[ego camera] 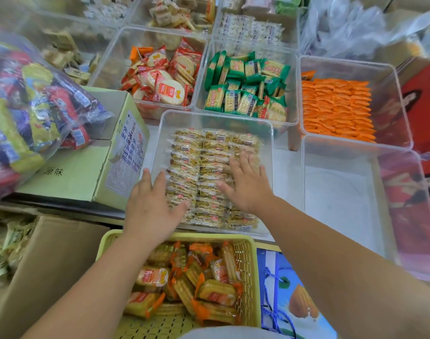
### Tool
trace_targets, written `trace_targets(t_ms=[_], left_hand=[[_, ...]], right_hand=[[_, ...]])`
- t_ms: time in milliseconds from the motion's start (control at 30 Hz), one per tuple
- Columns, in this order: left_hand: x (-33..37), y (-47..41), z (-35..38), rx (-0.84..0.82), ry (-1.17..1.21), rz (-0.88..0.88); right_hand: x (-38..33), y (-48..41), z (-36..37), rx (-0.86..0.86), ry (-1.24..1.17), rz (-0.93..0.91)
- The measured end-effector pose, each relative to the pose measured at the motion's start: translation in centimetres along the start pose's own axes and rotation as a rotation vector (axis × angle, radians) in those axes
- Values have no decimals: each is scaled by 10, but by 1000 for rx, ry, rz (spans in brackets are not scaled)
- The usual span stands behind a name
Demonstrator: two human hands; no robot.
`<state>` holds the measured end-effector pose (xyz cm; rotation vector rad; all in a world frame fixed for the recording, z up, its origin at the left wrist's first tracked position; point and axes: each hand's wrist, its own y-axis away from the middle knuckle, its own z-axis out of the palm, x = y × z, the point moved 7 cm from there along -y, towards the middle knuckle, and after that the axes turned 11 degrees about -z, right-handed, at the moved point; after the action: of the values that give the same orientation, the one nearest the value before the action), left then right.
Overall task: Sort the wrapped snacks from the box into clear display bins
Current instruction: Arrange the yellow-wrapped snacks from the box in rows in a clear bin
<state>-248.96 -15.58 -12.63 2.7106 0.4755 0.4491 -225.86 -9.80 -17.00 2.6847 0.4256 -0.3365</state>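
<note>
Head view: the central clear bin (216, 118) holds the yellow wrapped snacks (209, 152) in three columns running near to far, each packet's long axis lying left to right. The left hand (150, 204) rests flat on the near-left packets, fingers straight and slightly spread. The right hand (245, 184) lies flat mid-right, fingers spread. A green carton (87, 172) stands just beside the bin's left wall, and a second clear bin (341, 192) just to its right.

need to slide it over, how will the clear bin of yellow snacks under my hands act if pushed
The clear bin looks rigid, so it would probably slide as one piece. Its broad base makes tipping unlikely. The yellow snacks are packed in tight rows, so they should hardly shift.
</note>
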Motion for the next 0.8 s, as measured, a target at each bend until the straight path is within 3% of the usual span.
trace_targets(t_ms=[167,533,667,800], left_hand=[[-24,67,-24,107,45,72],[-183,206,-77,462,268,-61],[-259,200,-84,414,377,-214],[-326,166,-79,177,415,-313]], right_hand=[[-46,57,1,12,-168,-98],[-241,121,-20,83,-198,-519],[-313,125,4,18,-223,-596],[-379,118,29,27,-123,-668]])
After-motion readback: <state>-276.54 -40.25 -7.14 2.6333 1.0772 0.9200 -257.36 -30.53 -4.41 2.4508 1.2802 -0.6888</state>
